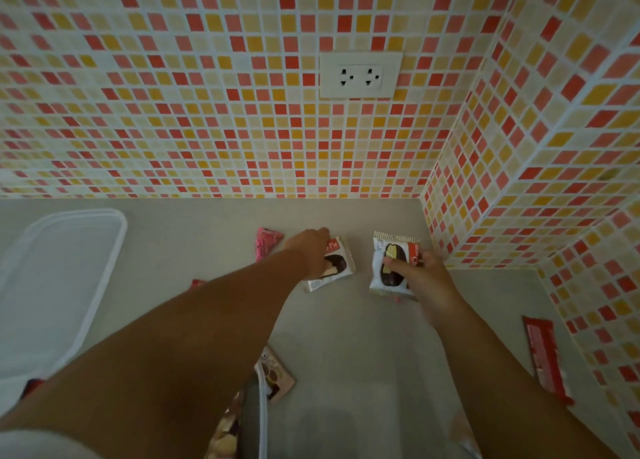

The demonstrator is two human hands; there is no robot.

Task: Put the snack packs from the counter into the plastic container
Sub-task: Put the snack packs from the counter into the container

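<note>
Two white foil snack packs with serrated ends, each picturing a chocolate-coated pie, lie on the grey counter (pixel 346 320) near the tiled corner. The left hand (pixel 310 251) rests on the left pack (pixel 334 268), which reads "Pie"; its finger curl cannot be told. The right hand (pixel 415 271) pinches the right pack (pixel 389 268), its red label partly covered. The translucent plastic container (pixel 104 268) sits well apart at left.

The left forearm (pixel 180 337) hides most of a small red packet (pixel 196 283) at mid-frame. The clear plastic container (pixel 265 420) at bottom centre runs off the lower edge. The translucent white lid (pixel 104 268) is cropped at left.
</note>
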